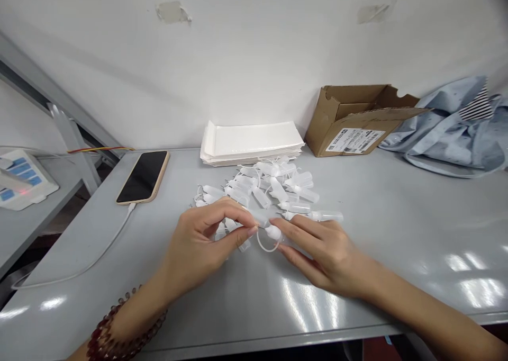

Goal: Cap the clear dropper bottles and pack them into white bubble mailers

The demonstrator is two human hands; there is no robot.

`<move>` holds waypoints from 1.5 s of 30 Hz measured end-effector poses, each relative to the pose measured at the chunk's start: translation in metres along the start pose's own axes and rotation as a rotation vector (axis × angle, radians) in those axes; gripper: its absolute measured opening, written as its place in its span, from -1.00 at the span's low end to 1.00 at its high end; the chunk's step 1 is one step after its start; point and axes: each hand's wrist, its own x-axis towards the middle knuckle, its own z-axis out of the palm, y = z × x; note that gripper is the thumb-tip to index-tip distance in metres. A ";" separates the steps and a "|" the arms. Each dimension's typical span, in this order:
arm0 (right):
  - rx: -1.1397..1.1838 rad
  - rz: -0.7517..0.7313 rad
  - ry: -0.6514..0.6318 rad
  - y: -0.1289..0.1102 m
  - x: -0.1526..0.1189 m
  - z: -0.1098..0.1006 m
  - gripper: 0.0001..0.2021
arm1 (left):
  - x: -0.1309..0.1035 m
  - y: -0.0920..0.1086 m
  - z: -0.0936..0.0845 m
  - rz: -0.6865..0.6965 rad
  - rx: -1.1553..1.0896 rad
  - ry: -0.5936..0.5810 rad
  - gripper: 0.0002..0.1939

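Both hands on a white-capped bottle, a pile of translucent bottles just beyond

To the right of the needle-tip squeeze bottles, a hand could pass over bare table up to the cardboard box and blue cloth. The pile and the white carton stack block the middle. Another lane lies between pile and smartphone (whose charging cable trails leftward). Left hand and right hand obstruct the pile's near side.
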 end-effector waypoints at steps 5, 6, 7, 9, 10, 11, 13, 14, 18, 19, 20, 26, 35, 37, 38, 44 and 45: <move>-0.017 -0.025 -0.031 0.000 0.000 -0.001 -0.74 | 0.000 0.002 0.000 0.018 0.063 -0.035 -0.87; -0.018 -0.035 -0.043 0.001 0.000 -0.001 -0.74 | 0.000 0.002 0.000 0.021 0.063 -0.048 -0.86; -0.019 -0.048 -0.053 0.001 0.000 -0.002 -0.74 | 0.001 0.002 0.000 0.023 0.062 -0.063 -0.85; -0.020 -0.069 -0.071 0.002 0.000 -0.002 -0.74 | 0.001 0.002 0.000 0.020 0.060 -0.095 -0.83; -0.020 -0.077 -0.075 0.002 0.000 -0.002 -0.75 | 0.001 0.001 -0.001 0.014 0.063 -0.111 -0.83; -0.022 -0.083 -0.078 0.003 0.000 -0.002 -0.75 | 0.001 0.001 -0.001 0.010 0.065 -0.125 -0.82; -0.034 -0.096 -0.080 0.003 0.001 -0.002 -0.76 | 0.001 0.000 -0.001 0.000 0.071 -0.150 -0.82; -0.046 -0.102 -0.079 0.003 0.001 -0.002 -0.76 | 0.001 0.000 -0.001 -0.005 0.076 -0.159 -0.82; -0.089 -0.116 -0.078 0.002 0.002 -0.001 -0.78 | 0.000 -0.001 0.001 -0.026 0.098 -0.174 -0.82; -0.094 -0.117 -0.076 0.002 0.002 0.000 -0.78 | 0.000 -0.001 0.001 -0.029 0.103 -0.175 -0.82; -0.098 -0.121 -0.072 0.001 0.002 0.000 -0.78 | -0.001 -0.001 0.001 -0.030 0.106 -0.176 -0.82; -0.115 -0.136 -0.069 0.001 0.000 0.003 -0.79 | -0.001 -0.003 0.003 -0.019 0.089 -0.191 -0.83; -0.073 0.027 -0.143 0.007 0.002 -0.004 -0.72 | 0.011 -0.004 -0.020 -0.129 0.142 -0.144 -0.96; -0.082 0.084 -0.111 0.015 0.002 -0.007 -0.72 | 0.015 -0.005 -0.032 -0.170 0.162 -0.189 -0.94; -0.094 0.115 -0.090 0.020 0.001 -0.008 -0.73 | 0.016 -0.006 -0.038 -0.188 0.179 -0.216 -0.93; -0.175 0.205 -0.054 0.044 -0.001 -0.013 -0.79 | 0.020 -0.006 -0.050 -0.195 0.301 -0.356 -0.87; -0.180 0.201 -0.077 0.046 -0.001 -0.013 -0.80 | 0.020 -0.006 -0.049 -0.186 0.331 -0.374 -0.86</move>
